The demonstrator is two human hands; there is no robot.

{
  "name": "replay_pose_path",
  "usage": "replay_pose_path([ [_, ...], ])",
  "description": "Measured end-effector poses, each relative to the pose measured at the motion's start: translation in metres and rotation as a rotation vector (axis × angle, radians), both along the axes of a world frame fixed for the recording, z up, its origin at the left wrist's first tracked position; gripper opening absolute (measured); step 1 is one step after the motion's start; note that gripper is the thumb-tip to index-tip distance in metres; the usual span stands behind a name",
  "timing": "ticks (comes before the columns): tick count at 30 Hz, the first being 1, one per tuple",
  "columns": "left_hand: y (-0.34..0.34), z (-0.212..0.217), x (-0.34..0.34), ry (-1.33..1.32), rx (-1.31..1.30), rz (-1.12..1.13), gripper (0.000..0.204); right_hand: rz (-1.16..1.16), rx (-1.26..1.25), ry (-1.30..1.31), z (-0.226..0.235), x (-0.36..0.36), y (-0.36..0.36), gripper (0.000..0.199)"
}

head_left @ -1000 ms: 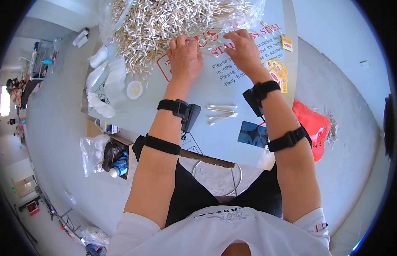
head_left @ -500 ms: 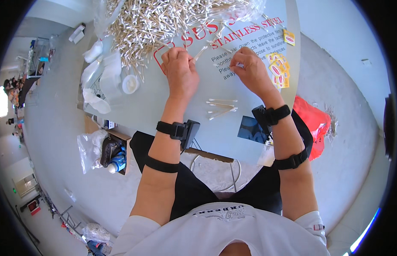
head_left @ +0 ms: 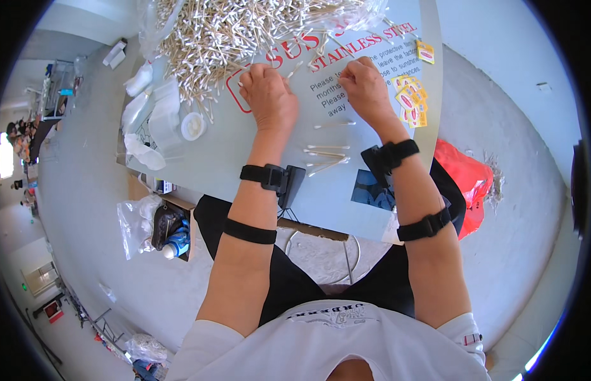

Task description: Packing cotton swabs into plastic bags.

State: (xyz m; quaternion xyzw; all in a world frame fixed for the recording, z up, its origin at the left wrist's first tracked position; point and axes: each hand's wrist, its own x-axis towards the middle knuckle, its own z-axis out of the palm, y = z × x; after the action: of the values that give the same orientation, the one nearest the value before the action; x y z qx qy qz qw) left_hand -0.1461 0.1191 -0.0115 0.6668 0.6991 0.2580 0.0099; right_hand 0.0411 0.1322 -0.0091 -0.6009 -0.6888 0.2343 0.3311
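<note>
White-tipped cotton swabs (head_left: pixel 232 32) lie in a big loose heap just beyond our two hands, spilling across the far part of the pale grey table (head_left: pixel 244 149). Our left hand (head_left: pixel 268 98) rests knuckles-up at the near edge of that heap, fingers curled under, with stray swabs touching its fingertips; we cannot tell whether it grips any. Our right hand (head_left: pixel 365 89) sits just beside it, apart from the heap, curled into a loose fist over the red and black lettering on the table, and what it may pinch is hidden from us. Between our wrists, nearer our body than the hands, a few sorted swabs (head_left: pixel 326 155) lie side by side, one more single swab a little above them. To the right of the right hand small yellow packets (head_left: pixel 411 101) are scattered. To the left of the left hand sit a small white round lid (head_left: pixel 193 126) and clear plastic bags (head_left: pixel 149 120).
</note>
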Motion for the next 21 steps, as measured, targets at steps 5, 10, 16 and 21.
replay_pose_path([
  [5, -0.013, -0.003, -0.01, -0.059, -0.012, -0.092, 0.009, 0.164, -0.053, 0.029, 0.011, 0.015, -0.034, 0.004],
  [10, -0.017, -0.001, -0.008, -0.128, 0.062, -0.101, 0.01, 0.228, -0.104, 0.043, 0.019, 0.016, -0.059, 0.006],
  [16, -0.004, 0.003, -0.012, -0.048, 0.051, -0.085, 0.013, 0.153, -0.172, 0.168, 0.019, 0.016, -0.073, 0.017],
  [21, -0.004, 0.008, -0.007, -0.027, -0.029, -0.096, 0.017, 0.099, -0.063, 0.131, 0.008, 0.017, -0.079, 0.018],
])
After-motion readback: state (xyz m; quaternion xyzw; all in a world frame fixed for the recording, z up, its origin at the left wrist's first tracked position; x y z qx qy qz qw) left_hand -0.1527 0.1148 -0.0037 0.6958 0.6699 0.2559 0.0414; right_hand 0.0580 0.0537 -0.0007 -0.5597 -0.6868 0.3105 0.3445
